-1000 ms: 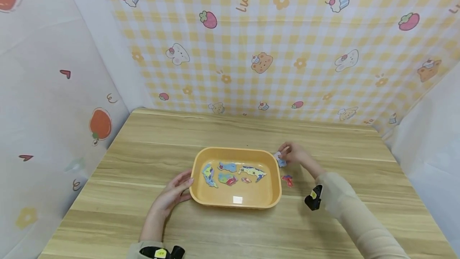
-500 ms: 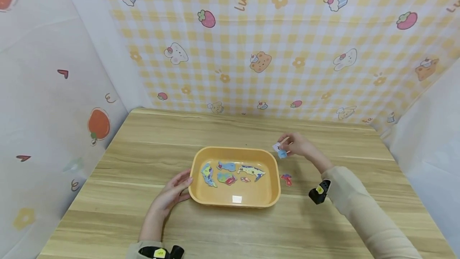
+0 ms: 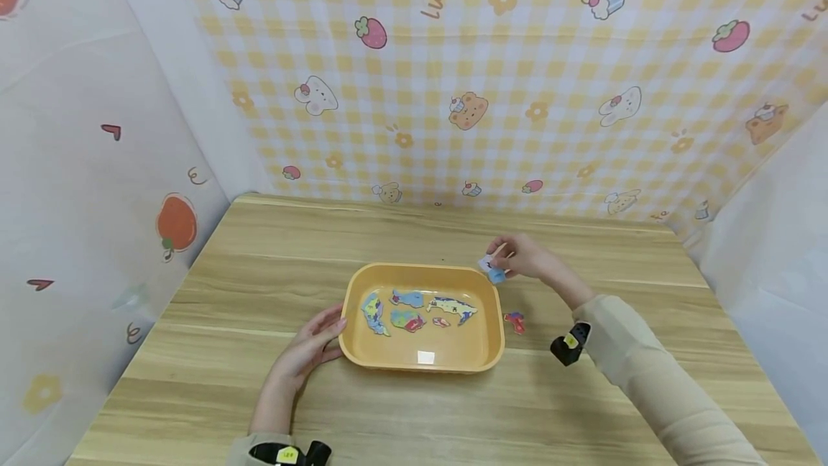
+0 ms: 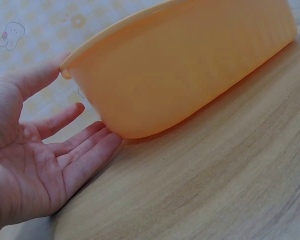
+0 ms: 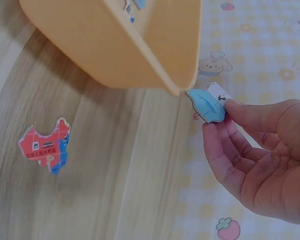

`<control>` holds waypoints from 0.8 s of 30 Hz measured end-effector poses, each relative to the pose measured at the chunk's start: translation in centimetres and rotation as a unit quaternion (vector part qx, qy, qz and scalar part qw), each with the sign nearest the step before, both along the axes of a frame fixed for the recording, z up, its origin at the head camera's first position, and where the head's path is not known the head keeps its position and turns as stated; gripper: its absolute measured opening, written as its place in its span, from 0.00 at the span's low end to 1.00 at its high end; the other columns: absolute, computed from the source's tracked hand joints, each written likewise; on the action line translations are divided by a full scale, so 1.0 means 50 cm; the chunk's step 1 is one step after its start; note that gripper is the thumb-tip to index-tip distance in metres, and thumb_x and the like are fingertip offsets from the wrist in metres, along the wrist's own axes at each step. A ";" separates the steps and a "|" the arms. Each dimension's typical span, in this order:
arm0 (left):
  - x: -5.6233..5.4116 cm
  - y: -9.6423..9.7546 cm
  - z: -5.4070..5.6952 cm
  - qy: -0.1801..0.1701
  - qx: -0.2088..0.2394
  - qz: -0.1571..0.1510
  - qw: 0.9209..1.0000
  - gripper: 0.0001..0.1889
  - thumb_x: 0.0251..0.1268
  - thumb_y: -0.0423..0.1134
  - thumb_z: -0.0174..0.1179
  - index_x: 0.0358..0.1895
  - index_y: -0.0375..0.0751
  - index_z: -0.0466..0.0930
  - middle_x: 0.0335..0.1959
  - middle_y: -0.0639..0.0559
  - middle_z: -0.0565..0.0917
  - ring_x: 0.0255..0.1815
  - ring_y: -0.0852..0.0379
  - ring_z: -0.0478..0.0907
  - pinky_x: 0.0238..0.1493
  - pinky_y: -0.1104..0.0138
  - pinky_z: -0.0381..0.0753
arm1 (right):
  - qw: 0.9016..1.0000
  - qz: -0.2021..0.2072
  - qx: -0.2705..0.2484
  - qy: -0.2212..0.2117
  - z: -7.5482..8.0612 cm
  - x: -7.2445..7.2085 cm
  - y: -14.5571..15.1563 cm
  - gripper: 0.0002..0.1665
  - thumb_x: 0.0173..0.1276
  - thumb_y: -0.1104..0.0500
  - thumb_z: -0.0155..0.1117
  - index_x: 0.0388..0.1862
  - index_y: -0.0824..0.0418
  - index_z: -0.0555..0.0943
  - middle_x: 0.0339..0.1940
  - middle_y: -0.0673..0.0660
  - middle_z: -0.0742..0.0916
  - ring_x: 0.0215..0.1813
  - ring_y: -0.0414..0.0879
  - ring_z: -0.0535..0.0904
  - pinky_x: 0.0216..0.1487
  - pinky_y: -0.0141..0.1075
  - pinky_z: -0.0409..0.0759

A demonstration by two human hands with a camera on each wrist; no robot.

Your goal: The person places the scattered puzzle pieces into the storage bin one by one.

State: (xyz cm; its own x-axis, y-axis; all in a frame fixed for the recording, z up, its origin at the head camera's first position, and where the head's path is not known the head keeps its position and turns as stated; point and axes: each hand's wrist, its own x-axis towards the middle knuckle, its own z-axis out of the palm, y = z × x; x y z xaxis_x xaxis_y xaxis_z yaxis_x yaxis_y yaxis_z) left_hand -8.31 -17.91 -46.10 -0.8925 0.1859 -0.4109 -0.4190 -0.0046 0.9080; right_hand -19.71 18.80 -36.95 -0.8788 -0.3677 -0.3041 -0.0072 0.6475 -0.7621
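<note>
A yellow plastic tray (image 3: 423,358) stands on the table with several colourful map puzzle pieces, such as a cream and blue one (image 3: 453,308), lying inside. My left hand (image 3: 310,347) is at its left end. In the left wrist view the thumb touches the rim and fairly straight fingers (image 4: 92,157) touch the lower wall. My right hand (image 3: 527,257) pinches a light blue and white puzzle piece (image 5: 208,106) between thumb and fingertips, beside the tray's far right corner. A red and blue puzzle piece (image 3: 515,322) lies on the table right of the tray.
The wooden table (image 3: 310,236) extends around the tray on all sides. A yellow checked cloth (image 3: 414,92) with cartoon prints hangs behind it, and pale cloths (image 3: 116,221) hang at both sides.
My right hand has lifted the light blue and white puzzle piece from beside the tray and moved it away from me, then left to the tray's far right corner. My left hand stays put.
</note>
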 end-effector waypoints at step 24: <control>-0.002 -0.001 -0.003 0.003 0.004 -0.002 1.000 0.32 0.65 0.45 0.52 0.68 0.37 0.53 0.68 0.35 0.59 0.57 0.53 0.71 0.52 0.60 0.77 | 0.994 0.091 0.059 0.006 -0.002 0.020 -0.093 0.07 0.62 0.68 0.58 0.40 0.66 0.76 0.34 0.62 0.82 0.33 0.45 0.78 0.31 0.34 0.82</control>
